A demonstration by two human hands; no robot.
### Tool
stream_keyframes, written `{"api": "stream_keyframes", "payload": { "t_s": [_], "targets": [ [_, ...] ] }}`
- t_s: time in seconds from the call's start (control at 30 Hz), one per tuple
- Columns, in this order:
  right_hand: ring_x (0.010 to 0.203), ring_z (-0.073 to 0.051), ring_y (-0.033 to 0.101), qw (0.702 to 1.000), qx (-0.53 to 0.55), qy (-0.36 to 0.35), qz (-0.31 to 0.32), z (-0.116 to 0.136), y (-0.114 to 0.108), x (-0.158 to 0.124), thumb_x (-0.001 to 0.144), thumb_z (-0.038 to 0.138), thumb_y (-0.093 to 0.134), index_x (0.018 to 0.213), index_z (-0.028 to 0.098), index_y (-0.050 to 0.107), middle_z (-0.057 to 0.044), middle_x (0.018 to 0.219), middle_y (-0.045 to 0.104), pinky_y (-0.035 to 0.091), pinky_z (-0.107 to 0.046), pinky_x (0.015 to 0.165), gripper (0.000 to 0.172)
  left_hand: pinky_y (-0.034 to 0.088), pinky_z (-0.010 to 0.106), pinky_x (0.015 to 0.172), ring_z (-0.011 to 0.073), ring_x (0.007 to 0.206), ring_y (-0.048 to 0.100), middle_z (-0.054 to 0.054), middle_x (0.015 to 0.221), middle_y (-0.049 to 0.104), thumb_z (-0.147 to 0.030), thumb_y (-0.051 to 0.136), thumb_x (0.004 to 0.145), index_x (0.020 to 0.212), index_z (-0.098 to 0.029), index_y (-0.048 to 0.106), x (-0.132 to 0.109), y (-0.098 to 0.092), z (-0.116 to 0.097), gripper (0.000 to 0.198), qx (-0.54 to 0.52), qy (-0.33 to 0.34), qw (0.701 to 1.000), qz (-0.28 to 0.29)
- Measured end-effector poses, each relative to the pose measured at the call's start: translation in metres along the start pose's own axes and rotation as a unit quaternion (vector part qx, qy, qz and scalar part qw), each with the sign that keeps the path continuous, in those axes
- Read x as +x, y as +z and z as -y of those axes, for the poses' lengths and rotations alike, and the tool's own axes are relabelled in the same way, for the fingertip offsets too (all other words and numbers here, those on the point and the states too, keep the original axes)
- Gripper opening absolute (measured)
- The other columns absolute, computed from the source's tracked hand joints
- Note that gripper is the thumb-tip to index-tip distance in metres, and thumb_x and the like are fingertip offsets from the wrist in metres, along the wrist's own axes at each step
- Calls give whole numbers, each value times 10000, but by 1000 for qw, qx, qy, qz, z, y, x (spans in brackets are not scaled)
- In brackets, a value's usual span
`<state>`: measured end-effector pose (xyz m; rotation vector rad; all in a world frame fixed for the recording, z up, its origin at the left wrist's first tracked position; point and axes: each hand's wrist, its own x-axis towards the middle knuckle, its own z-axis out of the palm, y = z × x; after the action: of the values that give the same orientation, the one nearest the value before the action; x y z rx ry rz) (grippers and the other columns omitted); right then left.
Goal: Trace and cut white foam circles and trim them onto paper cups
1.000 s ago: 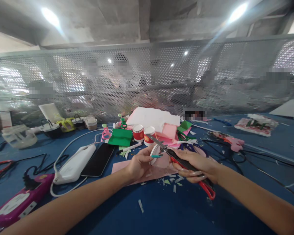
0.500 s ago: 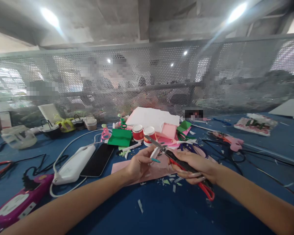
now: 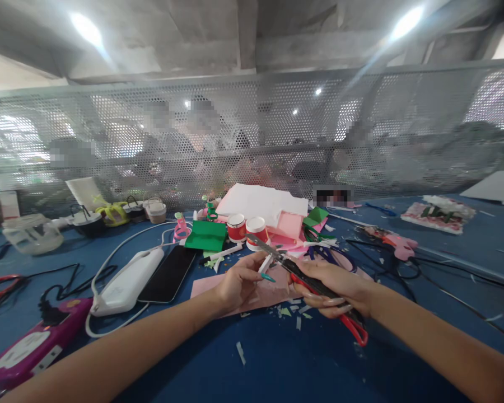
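Observation:
My left hand (image 3: 240, 284) is closed in a pinch on a small white paper strip (image 3: 266, 263), its thumb with a teal nail turned to the right. In my right hand (image 3: 336, 282) is a pair of scissors (image 3: 267, 247) with black and red handles, fingers wrapped round the grips. The blades point up and left, right at the white strip; whether they touch it I cannot tell. Under both hands lies a sheet of pink paper (image 3: 208, 286). Small paper scraps (image 3: 299, 323) are scattered on the blue table in front of it.
Two red-and-white tubs (image 3: 256, 232), folded green paper (image 3: 205, 235) and white sheets (image 3: 262, 202) stand behind my hands. To the left are a black phone (image 3: 168, 275), a white power bank (image 3: 128, 282) and a purple power strip (image 3: 37, 344). A pink glue gun (image 3: 401, 246) lies right.
My left thumb has shifted slightly right and down along the white strip. The scissors have moved barely, their tip a touch further left. Everything else on the table stays put.

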<state>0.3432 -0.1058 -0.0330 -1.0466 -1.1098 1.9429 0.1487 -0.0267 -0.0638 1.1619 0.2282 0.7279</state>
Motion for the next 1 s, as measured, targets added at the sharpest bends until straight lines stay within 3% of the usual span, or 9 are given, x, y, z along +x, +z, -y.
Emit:
{"api": "stream_keyframes", "payload": {
  "t_s": [0.27,0.47,0.77,1.0],
  "targets": [
    [248,-10,177,1000,2,-9,-4,0,0,-1,994,410,304,860,171,520,62,467,477,179,-101,218,349,415,323,840,245,950,639,82,997,722,-67,536,540,1049,-137,691,3,1,-1,536,-13,2,1000,-8],
    [242,-12,182,1000,-6,-13,12,-3,-3,0,984,430,325,861,166,528,60,451,479,231,-105,228,355,359,358,963,277,1144,569,80,1094,704,-32,520,555,1106,-140,671,1,-2,3,582,25,10,1000,17],
    [266,-16,185,999,-11,-36,-4,1,-1,-2,992,424,291,853,170,532,67,464,454,202,-95,234,377,402,352,953,257,1061,635,66,1084,718,-79,588,663,1138,-173,666,2,4,1,491,-23,16,1000,8],
    [269,-19,156,999,-12,-36,8,1,-2,-1,999,416,262,858,165,534,70,455,438,177,-98,224,396,311,383,1074,289,1235,526,87,1208,667,-132,664,673,1167,-166,651,1,4,2,495,6,7,1000,16]
  ]
}}
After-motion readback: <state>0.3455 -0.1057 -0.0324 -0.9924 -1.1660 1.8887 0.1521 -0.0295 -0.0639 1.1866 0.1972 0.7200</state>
